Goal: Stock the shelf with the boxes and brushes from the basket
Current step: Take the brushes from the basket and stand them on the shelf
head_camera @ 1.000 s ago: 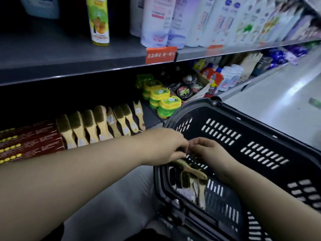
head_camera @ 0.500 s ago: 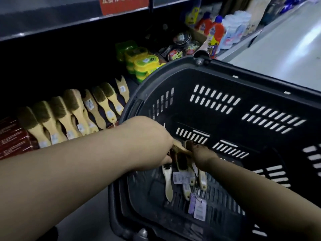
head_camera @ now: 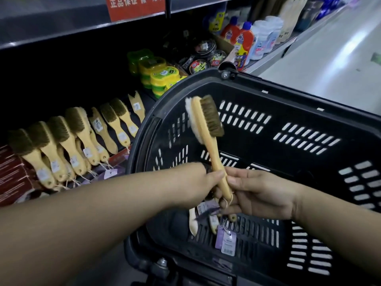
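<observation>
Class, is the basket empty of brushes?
No: below the held brush, tagged brush handles lie on the basket floor.

Lower shelf (head_camera: 272,55), as you face it. At your far left lie red boxes (head_camera: 12,178). Next to them is a row of brushes (head_camera: 82,141), bristles to the back, handles toward you, overlapping one another, with their string tags (head_camera: 110,174) trailing at the front edge. Farther right you see stacked yellow-green tins (head_camera: 162,76), then round black tins (head_camera: 206,56) in an open carton (head_camera: 225,46), then red bottles (head_camera: 245,44) and white bottles (head_camera: 266,36). The upper shelf (head_camera: 61,23) overhangs all of this and bears a red sign (head_camera: 137,6) on its edge. The basket (head_camera: 257,100) sits in front of the shelf; wooden handles (head_camera: 193,220) and labels (head_camera: 227,242) lie on its slotted bottom. The pale, glossy floor (head_camera: 329,58) runs off to your right.
</observation>
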Demonstrator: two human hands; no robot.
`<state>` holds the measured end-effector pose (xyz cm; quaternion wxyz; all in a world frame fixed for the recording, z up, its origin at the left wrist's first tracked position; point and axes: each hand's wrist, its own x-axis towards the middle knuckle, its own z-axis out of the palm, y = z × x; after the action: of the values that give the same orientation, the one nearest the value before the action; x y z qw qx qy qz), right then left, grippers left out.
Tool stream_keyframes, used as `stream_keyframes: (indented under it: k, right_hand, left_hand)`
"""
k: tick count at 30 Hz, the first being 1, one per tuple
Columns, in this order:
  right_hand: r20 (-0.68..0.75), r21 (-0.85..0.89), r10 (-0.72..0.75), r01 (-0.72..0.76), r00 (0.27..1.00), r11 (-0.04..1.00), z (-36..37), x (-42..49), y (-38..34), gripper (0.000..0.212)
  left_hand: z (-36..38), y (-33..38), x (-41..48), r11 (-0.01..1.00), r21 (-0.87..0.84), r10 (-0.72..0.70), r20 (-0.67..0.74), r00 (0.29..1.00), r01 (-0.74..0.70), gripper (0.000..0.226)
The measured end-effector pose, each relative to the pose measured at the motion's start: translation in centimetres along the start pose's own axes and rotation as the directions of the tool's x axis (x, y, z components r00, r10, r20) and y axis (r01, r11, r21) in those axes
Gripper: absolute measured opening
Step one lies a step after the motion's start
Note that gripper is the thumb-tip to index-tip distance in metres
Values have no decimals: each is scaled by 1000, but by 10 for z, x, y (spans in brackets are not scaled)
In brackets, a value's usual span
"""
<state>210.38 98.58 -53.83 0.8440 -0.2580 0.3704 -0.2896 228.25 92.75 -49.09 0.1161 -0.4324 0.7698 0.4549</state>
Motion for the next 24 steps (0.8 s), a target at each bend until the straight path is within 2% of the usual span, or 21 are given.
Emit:
stream_keyframes:
  k: [2,4,5,7,9,10,11,12,13,14,15,17,20,22,24]
  right_hand:
    - [68,75,-31,26,997,997,11,3,6,28]
    - [135,123,-40,23,990,992,15,10,10,29]
    - [145,113,-45,28,988,993,14,15,11,28]
    - [42,32,-40,38,998,999,7,28,12,25]
    - [-216,-120,-39,13,976,993,-9,45,17,18]
    - [-372,-244,-54,-41,927,969,-19,55,24,13]
    - [-499,-411,-81,-153,863,899,-29,64,31,9]
    - [-563,-601,-112,-313,819,736,-38,74,40,10]
    - [-570,-739,-118,-445,813,506,-46,85,49,12]
    - [-552,-811,-96,-507,828,290,-53,96,61,18]
    - [-539,-838,-56,-529,840,135,-56,106,72,24]
    - [-548,-836,8,-548,837,17,-59,123,93,31]
    - [-532,-834,-82,-539,842,-116,-59,140,116,39]
    - [-541,-817,-146,-559,828,-138,-58,147,127,49]
    - [-556,-805,-185,-581,810,-123,-57,151,133,49]
  left_hand:
    - [-2,-3,-2,921,-390,8,22,1000,1,45]
    - [-5,-4,-1,742,-669,30,-33,999,-45,29]
    - [-6,-4,0,663,-745,24,-66,998,-65,21]
    - [-7,-5,3,628,-772,-19,-145,989,-101,15]
    - [-7,-8,5,700,-704,-99,-260,960,-118,13]
    - [-7,-10,7,743,-660,-143,-315,938,-109,14]
    - [-7,-12,8,780,-619,-177,-354,918,-89,17]
    - [-8,-11,9,802,-595,-206,-367,907,-59,21]
    - [-9,-11,9,807,-591,-234,-359,904,-26,28]
    - [-10,-10,9,795,-607,-260,-335,906,4,33]
    - [-11,-9,9,772,-634,-285,-307,908,28,34]
    - [-14,-11,9,749,-661,-303,-283,910,44,29]
    - [-16,-18,11,769,-638,-267,-274,924,33,18]
    - [-17,-21,12,753,-658,-240,-240,941,24,18]
    - [-18,-21,11,696,-718,-209,-194,958,7,14]
